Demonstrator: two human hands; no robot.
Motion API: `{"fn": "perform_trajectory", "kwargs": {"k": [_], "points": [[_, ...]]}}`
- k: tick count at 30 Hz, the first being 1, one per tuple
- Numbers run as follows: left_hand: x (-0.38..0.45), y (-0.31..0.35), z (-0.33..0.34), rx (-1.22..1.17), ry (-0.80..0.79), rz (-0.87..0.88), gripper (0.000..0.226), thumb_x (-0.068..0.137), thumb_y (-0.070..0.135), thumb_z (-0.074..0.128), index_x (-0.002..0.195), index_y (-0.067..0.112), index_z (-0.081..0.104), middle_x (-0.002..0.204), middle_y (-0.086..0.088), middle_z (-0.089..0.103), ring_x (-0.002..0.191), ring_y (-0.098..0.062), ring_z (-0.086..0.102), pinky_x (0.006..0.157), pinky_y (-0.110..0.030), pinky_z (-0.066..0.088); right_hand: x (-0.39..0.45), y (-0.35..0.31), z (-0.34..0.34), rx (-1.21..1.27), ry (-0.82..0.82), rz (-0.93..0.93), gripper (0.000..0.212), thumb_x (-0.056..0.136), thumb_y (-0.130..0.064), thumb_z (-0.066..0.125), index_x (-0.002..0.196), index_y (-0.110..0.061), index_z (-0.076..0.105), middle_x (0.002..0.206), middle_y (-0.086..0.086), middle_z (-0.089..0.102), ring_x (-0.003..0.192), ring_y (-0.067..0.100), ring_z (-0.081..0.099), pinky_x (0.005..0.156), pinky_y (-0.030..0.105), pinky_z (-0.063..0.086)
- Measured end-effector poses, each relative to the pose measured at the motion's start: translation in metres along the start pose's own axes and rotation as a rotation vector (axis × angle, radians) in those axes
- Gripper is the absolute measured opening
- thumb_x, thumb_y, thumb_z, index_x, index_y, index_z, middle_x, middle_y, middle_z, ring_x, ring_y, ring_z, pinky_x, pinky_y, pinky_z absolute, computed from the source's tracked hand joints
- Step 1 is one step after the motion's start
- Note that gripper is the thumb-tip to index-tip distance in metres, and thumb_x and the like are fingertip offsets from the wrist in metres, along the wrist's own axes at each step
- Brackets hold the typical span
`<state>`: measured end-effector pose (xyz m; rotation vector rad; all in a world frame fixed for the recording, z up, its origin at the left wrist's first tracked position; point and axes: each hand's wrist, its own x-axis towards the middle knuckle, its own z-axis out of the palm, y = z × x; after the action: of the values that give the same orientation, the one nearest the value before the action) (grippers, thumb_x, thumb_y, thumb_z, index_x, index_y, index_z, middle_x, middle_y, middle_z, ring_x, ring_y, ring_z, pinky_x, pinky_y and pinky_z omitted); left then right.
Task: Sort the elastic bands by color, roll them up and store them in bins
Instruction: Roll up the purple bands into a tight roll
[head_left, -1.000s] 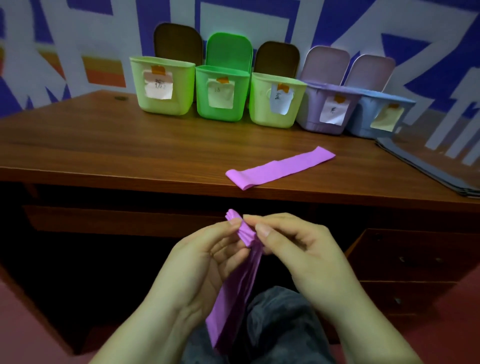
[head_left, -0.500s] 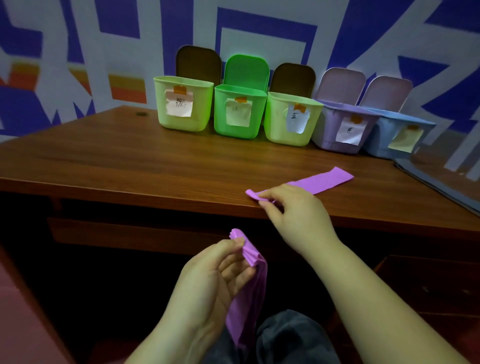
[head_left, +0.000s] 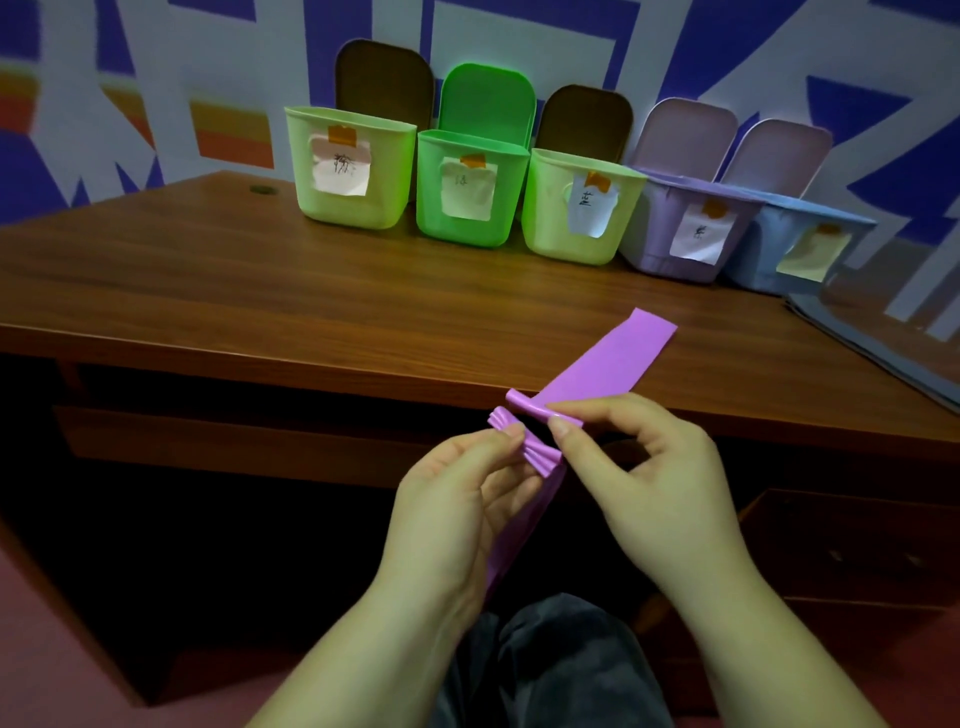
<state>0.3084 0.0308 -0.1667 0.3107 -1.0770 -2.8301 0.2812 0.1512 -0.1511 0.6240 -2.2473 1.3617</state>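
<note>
A bunched, pleated end of a purple band (head_left: 524, 441) is pinched between the thumb and fingers of the left hand (head_left: 457, 499), and the rest of that band is seen hanging down behind the palm toward a dark trouser leg (head_left: 545, 670). Just to the right of it, the near end of a second purple band (head_left: 608, 364) is pinched between the thumb and forefinger of the right hand (head_left: 660, 483), the other fingers being curled under. This near end is curled into a small fold just above the left hand's thumb, and the two bands are nearly touching there. From the right hand the second band is stretched away and to the right, flat across the front edge of the worktop (head_left: 260, 291). Well beyond both hands, along the back of the worktop, five open bins are set in a row with raised lids, each bearing a paper label: a pale green bin (head_left: 348, 171) farthest left, a bright green bin (head_left: 467, 192), a second pale green bin (head_left: 571, 208), a purple bin (head_left: 680, 228) beyond the right hand, and a blue bin (head_left: 795, 249) farthest right. Grey sheets (head_left: 883, 348) are seen lying on the worktop far to the right. A blue and white patterned wall (head_left: 156, 78) is seen behind the bins.
</note>
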Motion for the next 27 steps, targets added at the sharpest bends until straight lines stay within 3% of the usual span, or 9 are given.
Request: {"fn": "perform_trajectory", "kwargs": {"k": [4, 8, 15, 21, 24, 27], "points": [[0.0005, -0.0013, 0.0026, 0.015, -0.009, 0.010, 0.005, 0.083, 0.002, 0.058, 0.082, 0.004, 0.062, 0.060, -0.004, 0.067, 0.052, -0.007, 0.063, 0.054, -0.016, 0.053, -0.0010, -0.0026, -0.0025, 0.020, -0.009, -0.009, 0.027, 0.078, -0.010, 0.073, 0.079, -0.037, 0.071, 0.086, -0.020, 0.070, 0.081, -0.005, 0.064, 0.072, 0.005, 0.041], [-0.0005, -0.0019, 0.0038, 0.036, -0.006, 0.019, 0.007, 0.083, 0.002, 0.058, 0.077, 0.005, 0.061, 0.061, -0.005, 0.068, 0.053, -0.008, 0.065, 0.053, -0.016, 0.053, -0.0013, -0.0023, -0.0032, 0.014, -0.028, 0.005, 0.018, 0.077, -0.019, 0.070, 0.079, -0.036, 0.072, 0.083, -0.018, 0.070, 0.081, -0.004, 0.064, 0.072, 0.005, 0.042], [-0.0014, -0.0019, 0.0050, 0.054, -0.005, 0.042, 0.008, 0.080, 0.002, 0.060, 0.074, 0.006, 0.061, 0.060, -0.006, 0.068, 0.052, -0.008, 0.064, 0.054, -0.016, 0.053, -0.0016, -0.0070, -0.0046, 0.034, 0.006, 0.024, 0.025, 0.078, -0.011, 0.073, 0.078, -0.035, 0.071, 0.078, -0.015, 0.071, 0.074, -0.003, 0.064, 0.065, 0.004, 0.041], [-0.0014, -0.0010, 0.0041, 0.064, -0.023, 0.055, 0.007, 0.080, 0.003, 0.060, 0.074, 0.006, 0.061, 0.069, -0.010, 0.071, 0.058, -0.011, 0.067, 0.056, -0.017, 0.054, -0.0013, -0.0052, -0.0054, 0.014, -0.059, 0.022, 0.023, 0.079, -0.010, 0.072, 0.080, -0.033, 0.073, 0.082, -0.015, 0.071, 0.080, -0.001, 0.064, 0.070, 0.007, 0.043], [-0.0005, -0.0014, 0.0044, 0.089, -0.034, 0.071, 0.001, 0.075, 0.006, 0.063, 0.074, 0.006, 0.062, 0.071, -0.011, 0.072, 0.060, -0.011, 0.068, 0.056, -0.018, 0.054, -0.0010, -0.0041, -0.0062, -0.004, -0.073, 0.004, 0.023, 0.080, -0.015, 0.070, 0.076, -0.037, 0.070, 0.083, -0.016, 0.070, 0.081, -0.002, 0.064, 0.070, 0.007, 0.043], [-0.0001, -0.0020, 0.0043, 0.106, -0.037, 0.084, 0.011, 0.063, 0.013, 0.067, 0.071, 0.007, 0.062, 0.068, -0.009, 0.071, 0.057, -0.011, 0.067, 0.055, -0.018, 0.054, -0.0016, -0.0064, -0.0091, -0.001, -0.115, -0.016, 0.018, 0.080, -0.024, 0.064, 0.075, -0.041, 0.067, 0.087, -0.020, 0.069, 0.082, -0.005, 0.063, 0.071, 0.004, 0.041]]}}
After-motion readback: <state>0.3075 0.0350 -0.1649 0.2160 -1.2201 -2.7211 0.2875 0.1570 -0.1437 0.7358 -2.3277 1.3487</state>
